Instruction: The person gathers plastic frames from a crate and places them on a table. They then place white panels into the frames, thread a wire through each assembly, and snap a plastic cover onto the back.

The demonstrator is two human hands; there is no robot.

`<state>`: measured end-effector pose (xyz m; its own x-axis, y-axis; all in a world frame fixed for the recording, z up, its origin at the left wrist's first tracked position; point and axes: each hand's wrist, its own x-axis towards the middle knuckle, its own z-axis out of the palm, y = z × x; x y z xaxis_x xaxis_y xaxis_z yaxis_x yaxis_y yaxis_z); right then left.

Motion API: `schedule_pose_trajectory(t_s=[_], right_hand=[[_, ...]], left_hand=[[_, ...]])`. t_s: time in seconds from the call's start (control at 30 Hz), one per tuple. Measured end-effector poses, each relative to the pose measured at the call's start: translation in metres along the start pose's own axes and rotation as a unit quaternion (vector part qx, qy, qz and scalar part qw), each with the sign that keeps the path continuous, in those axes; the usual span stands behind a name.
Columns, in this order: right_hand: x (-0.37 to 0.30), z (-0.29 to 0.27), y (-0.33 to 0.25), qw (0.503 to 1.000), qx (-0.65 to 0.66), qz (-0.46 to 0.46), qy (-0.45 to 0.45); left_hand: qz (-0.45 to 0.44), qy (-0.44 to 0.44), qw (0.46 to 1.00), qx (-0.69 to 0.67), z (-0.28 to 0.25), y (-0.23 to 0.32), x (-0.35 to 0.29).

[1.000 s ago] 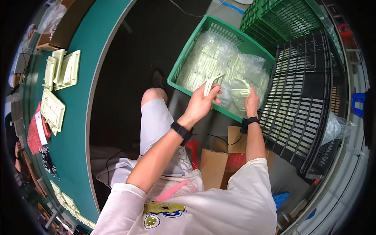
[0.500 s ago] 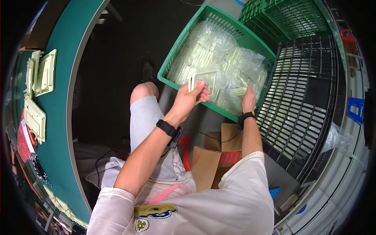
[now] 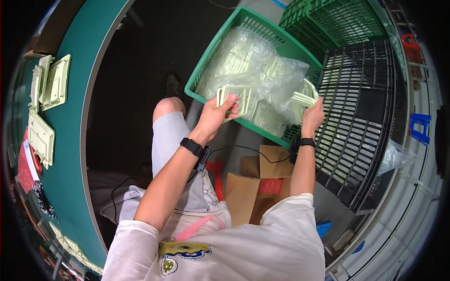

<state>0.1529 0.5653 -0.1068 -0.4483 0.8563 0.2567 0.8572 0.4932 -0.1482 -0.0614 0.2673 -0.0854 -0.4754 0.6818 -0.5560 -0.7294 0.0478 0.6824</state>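
My left hand (image 3: 218, 115) is closed on a small stack of pale green plastic frames (image 3: 241, 90), thumb across their edge, just over the near left rim of the green basket. My right hand (image 3: 313, 117) grips more pale plastic frames (image 3: 303, 99), held tilted near the basket's right end. Inside the green plastic basket (image 3: 206, 63) lie many similar pale pieces under clear plastic bags (image 3: 255, 44). How many frames each hand holds I cannot tell.
A black slatted crate (image 3: 347, 136) stands right of the basket, with green crates (image 3: 335, 23) behind. An open cardboard box (image 3: 241, 196) sits below my arms. Along the left runs a green-topped table (image 3: 70, 140) bearing pale plastic panels (image 3: 41, 139). A blue stool (image 3: 420, 127) is far right.
My right hand has come up and right out of the basket's contents, bringing pale frames with it. My left hand, still holding its frames, has shifted slightly left.
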Motion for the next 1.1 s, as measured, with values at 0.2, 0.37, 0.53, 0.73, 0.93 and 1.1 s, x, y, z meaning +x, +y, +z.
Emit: schedule_pose_trajectory(t_s=[0.2,0.37,0.53,0.73,0.93,1.1], right_hand=[[-0.011,0.006,0.01,0.995,0.028,-0.059,-0.076],[-0.019,-0.075,-0.035,0.954,0.247,-0.133,-0.106],[-0.032,-0.135,-0.149,0.797,0.387,-0.328,-0.327],[-0.064,-0.125,-0.215,0.753,0.412,-0.375,-0.352],[-0.086,-0.111,-0.233,0.801,0.361,-0.373,-0.299],[-0.091,-0.11,-0.245,0.823,0.252,-0.456,-0.228]], left_hand=[[0.008,0.008,1.0,-0.017,-0.018,0.006,-0.017],[0.02,0.011,1.0,0.018,-0.049,0.034,-0.032],[0.021,-0.021,0.995,0.092,-0.053,0.06,-0.044],[0.007,-0.073,0.978,0.196,-0.056,0.081,-0.081],[0.01,-0.108,0.982,0.151,-0.073,0.064,-0.089],[-0.042,-0.212,0.966,-0.139,-0.071,0.068,-0.098]])
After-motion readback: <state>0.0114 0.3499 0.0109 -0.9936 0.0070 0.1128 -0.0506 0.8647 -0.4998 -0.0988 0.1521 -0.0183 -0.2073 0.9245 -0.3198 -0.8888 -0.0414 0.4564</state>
